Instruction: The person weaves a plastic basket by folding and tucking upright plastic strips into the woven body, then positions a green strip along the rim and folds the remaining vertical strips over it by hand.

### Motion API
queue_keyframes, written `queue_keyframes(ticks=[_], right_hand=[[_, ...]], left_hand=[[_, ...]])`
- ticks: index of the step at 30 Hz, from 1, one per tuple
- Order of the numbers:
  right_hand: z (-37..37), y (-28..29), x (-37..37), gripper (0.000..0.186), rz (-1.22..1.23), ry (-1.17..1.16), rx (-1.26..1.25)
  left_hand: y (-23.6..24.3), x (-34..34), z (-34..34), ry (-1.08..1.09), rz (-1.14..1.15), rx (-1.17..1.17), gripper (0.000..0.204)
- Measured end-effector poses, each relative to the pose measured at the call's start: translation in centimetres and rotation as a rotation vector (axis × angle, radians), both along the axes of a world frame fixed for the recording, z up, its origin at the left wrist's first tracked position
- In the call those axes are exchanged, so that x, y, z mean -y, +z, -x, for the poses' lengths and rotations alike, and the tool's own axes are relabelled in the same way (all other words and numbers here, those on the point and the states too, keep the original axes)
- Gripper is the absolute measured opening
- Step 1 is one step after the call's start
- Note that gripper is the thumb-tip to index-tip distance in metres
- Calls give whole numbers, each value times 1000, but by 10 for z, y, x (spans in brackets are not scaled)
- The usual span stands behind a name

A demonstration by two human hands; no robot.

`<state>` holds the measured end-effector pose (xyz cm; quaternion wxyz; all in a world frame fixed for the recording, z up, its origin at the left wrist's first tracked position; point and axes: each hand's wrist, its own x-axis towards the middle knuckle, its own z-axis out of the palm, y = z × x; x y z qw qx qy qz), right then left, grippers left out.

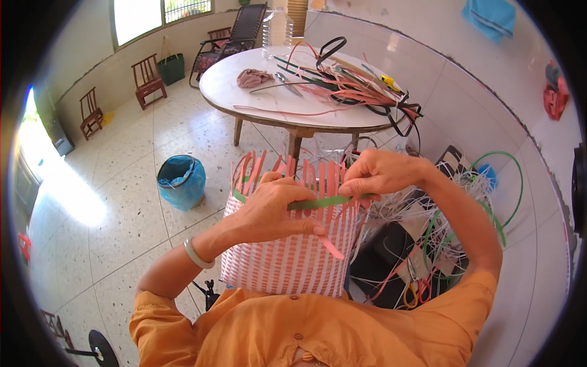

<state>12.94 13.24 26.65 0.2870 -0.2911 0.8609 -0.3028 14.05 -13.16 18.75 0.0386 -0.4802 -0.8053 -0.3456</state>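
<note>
A pink-and-white woven basket (pixel 281 260) stands upright against my front, with pink strip ends (pixel 318 173) sticking up around its rim. A green strip (pixel 324 202) runs along the near side of that rim, between my two hands. My left hand (pixel 269 208) is at the rim's near left, its fingers closed over the strip and a pink strip end (pixel 332 246) poking out below its thumb. At the right, my right hand (pixel 376 176) pinches the green strip between thumb and forefinger. The far part of the rim is partly hidden behind my hands.
Beyond the basket is a round white table (pixel 226 92) with a heap of pink, green and black strips (pixel 348 85), a cloth (pixel 254 77) and a plastic bottle (pixel 277 30). A blue-lined bin (pixel 181 183) stands left. Scissors (pixel 417 293) lie among tangled strips (pixel 422 226) at right.
</note>
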Motion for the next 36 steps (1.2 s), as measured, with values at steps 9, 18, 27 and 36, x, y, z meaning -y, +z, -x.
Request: queue_keyframes(ticks=[9,18,27,36], right_hand=[[-18,-41,-52,25,101,-37,-180],[-11,-31,-46,6,160,107,-451],[-34,-23,-44,12,-130,129,-900],[-8,-38,-51,19,-28,-65,-456]], left_hand=[[-7,1,0,33,21,-36,42],[-5,-1,-3,35,32,-55,34],[-1,1,-5,56,72,-74,35],[-7,2,-3,100,72,-19,40]])
